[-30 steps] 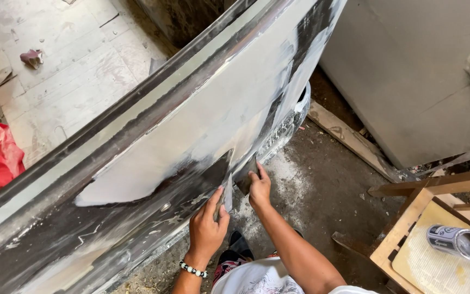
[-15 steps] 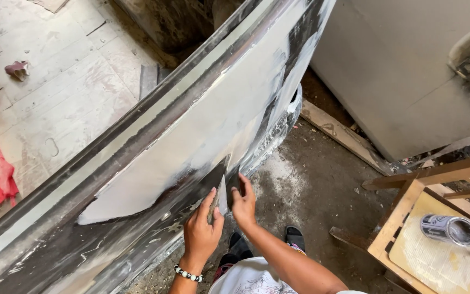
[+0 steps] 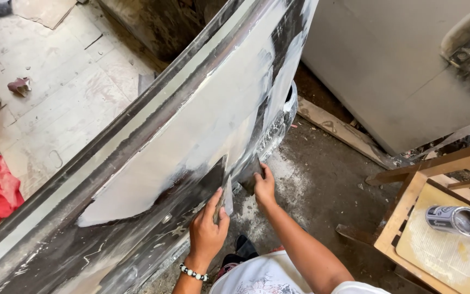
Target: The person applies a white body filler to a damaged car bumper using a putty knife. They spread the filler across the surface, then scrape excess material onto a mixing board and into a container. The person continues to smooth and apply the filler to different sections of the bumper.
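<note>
Spreader (image 3: 252,173) under R hand (image 3: 264,188)

matt filler-coated panel (image 3: 191,136), wood stool (image 3: 409,218), shiny metal can (image 3: 455,219)

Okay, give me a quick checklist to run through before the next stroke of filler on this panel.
1. Left hand grips the flat spreader: ok.
2. Right hand presses the dark scraper against the panel: ok.
3. Filler loaded on either blade: cannot tell.
4. White filler coat covers the panel's lower dark area: not ok, bare patches remain.
5. Open can stands upright on the wooden stand: not ok, it lies on its side.
</note>
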